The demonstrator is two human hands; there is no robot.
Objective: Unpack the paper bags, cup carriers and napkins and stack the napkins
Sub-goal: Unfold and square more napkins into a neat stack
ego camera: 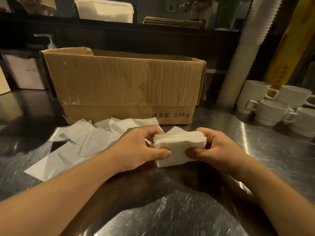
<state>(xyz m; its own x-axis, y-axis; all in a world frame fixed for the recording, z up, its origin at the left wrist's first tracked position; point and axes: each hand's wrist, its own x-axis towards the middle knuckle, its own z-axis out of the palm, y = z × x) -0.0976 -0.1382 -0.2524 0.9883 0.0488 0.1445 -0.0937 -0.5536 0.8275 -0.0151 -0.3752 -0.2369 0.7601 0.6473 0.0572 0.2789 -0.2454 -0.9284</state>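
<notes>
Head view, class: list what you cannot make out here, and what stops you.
- Inside of the cardboard box: hidden by its front wall.
- Rear fingers of the left hand and right hand: hidden behind the napkin stack.
- Mugs: some cut off by the right edge.

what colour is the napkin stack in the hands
White; the napkin stack shows best in the head view, the only one.

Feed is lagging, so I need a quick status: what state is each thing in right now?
napkin stack: squared up, resting on the counter, held from both sides
left hand: grips the stack's left side
right hand: grips the stack's right side
loose wrappers: opened, spread flat
cardboard box: upright, flaps open
white mugs: upright, stacked
</notes>
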